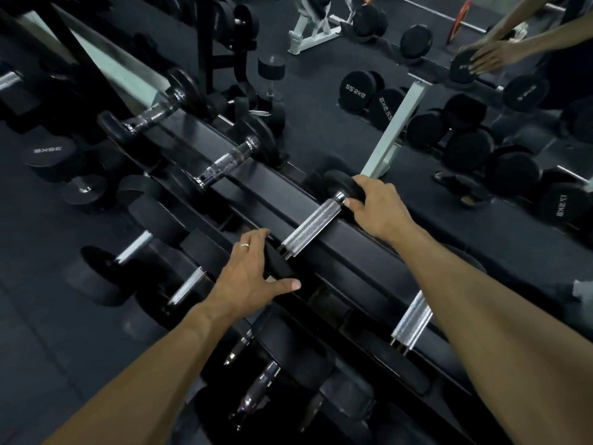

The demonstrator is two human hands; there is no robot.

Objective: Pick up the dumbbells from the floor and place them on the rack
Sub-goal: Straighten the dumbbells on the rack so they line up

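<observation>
Both hands steady a dumbbell point(309, 224) on the rack point(359, 252): left hand point(253, 277) spread wide on the near head, right hand point(377, 207) curled over the far head; released off-centre, it could roll and pinch fingers.

The right hand point(378, 210) covers much of the dumbbell point(313, 228)'s far head; its near head (under the left hand point(248, 277)) merges with the dark rack point(353, 248).
</observation>
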